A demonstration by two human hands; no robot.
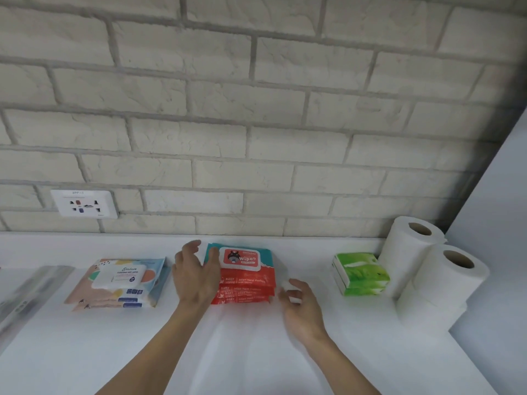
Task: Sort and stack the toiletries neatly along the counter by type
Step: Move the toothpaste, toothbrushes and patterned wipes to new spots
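hands flank the red wipes stack [245, 282]
right hand [300, 307], nearest, loose-fingered and holding nothing, sits just right of the stack; left hand [195, 277], fingers spread, rests its thumb on the stack's far-left edge.

Middle wipes stack [245, 280]: red, teal far edge, red-and-white lid.
Left wipes packs [119, 283]: peach, blue and yellow blotches, white lid.
Tissue packs [359, 273]: green and white.
Paper rolls [427, 269]: white, brown cores.
Table [85, 352]: white.
Wall [256, 109]: off-white brick, grey joints.
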